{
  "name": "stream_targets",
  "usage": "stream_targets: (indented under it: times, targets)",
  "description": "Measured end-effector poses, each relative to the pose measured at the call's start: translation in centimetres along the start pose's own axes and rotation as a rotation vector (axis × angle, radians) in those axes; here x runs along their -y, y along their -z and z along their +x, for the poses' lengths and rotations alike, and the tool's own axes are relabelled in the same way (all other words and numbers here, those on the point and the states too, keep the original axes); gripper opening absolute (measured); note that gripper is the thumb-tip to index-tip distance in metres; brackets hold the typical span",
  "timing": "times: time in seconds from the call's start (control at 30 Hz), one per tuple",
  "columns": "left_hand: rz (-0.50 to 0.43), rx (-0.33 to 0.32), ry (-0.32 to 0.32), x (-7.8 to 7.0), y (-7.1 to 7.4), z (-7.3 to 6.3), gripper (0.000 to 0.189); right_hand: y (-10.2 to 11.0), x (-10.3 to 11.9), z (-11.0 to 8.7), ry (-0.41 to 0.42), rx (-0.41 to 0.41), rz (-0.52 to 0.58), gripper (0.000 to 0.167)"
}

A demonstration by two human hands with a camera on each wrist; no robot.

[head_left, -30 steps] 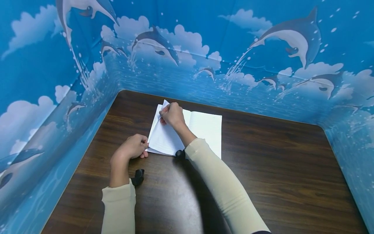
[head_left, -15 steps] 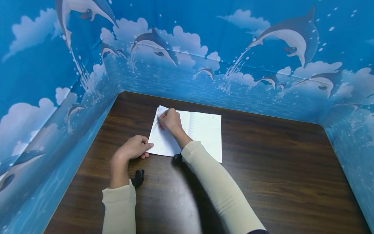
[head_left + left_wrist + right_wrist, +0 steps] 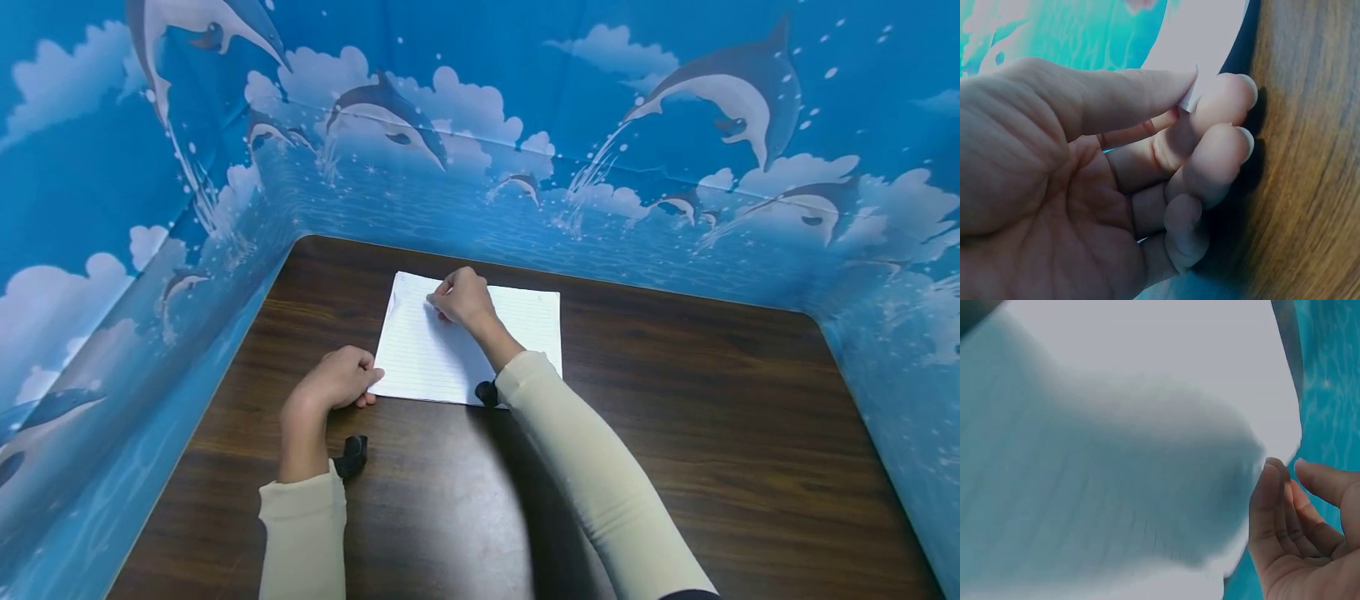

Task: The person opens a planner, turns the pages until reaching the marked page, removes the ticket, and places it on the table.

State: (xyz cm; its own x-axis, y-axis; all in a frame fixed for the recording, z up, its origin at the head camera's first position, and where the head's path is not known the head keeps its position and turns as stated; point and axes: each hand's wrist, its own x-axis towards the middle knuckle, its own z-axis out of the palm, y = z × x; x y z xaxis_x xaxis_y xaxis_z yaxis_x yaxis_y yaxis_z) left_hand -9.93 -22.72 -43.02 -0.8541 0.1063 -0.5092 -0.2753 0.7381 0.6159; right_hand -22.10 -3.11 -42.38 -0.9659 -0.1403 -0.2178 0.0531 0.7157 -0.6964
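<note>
An open notebook [image 3: 431, 362] with white ruled pages lies on the table. At its near left corner my left hand [image 3: 336, 379] pinches the pages; in the left wrist view the thumb presses on the paper [image 3: 1204, 37] with curled fingers beneath. Above the upper part of the left page hovers my right hand [image 3: 465, 298]. Seen from the right wrist, the thumb and fingertips [image 3: 1267, 481] are bent toward each other with a gap and no paper between them. Its shadow falls across the page [image 3: 1147, 337]. My right hand and forearm hide part of the notebook's middle.
Dark wood-grain table [image 3: 712, 433] surrounds the notebook. A blue dolphin-print cloth [image 3: 480, 192] rises behind the table and along its sides. Black wrist-camera mounts [image 3: 351, 457] sit under both wrists.
A page that my right hand held lifted at its far left corner now lies flat. The right hand has let go and moved right across the page. The left hand keeps its place at the corner.
</note>
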Motion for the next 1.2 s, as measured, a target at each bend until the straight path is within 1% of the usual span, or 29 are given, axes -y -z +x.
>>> stream_targets:
  times: [0.2,0.33,0.43,0.53,0.6,0.77,0.83,0.97,1.07,1.2]
  targets:
    - [0.013,-0.007,-0.005,0.0,0.1,0.0,0.027,3.7,-2.4,0.2,-0.028,-0.006,-0.073,0.017]
    - [0.017,-0.007,0.002,0.2,0.1,0.0,0.027,6.1,-4.6,0.1,-0.017,-0.024,-0.155,0.020]
    - [0.020,-0.005,0.018,0.4,0.1,0.2,0.026,7.4,-6.3,-0.2,-0.014,-0.040,-0.206,0.024]
    - [0.024,0.000,0.027,0.5,0.0,0.3,0.026,8.4,-7.9,-0.6,-0.031,-0.049,-0.238,0.028]
    - [0.025,-0.002,0.028,0.5,-0.1,0.4,0.027,8.9,-8.7,-0.8,-0.043,-0.051,-0.261,0.030]
    - [0.019,-0.014,0.012,0.6,-0.2,0.3,0.028,9.5,-10.1,-1.2,-0.080,-0.051,-0.358,0.037]
    - [0.021,-0.017,0.003,0.6,-0.1,0.3,0.028,9.6,-10.6,-1.2,-0.092,-0.056,-0.407,0.038]
    - [0.030,-0.028,-0.009,0.3,-0.2,0.3,0.028,9.7,-11.5,-1.3,-0.104,-0.070,-0.487,0.034]
    - [0.037,-0.040,-0.016,0.1,-0.3,0.4,0.028,9.9,-12.0,-1.3,-0.109,-0.074,-0.505,0.033]
    - [0.042,-0.056,-0.023,-0.1,-0.5,0.7,0.028,10.1,-12.5,-1.3,-0.115,-0.080,-0.498,0.039]
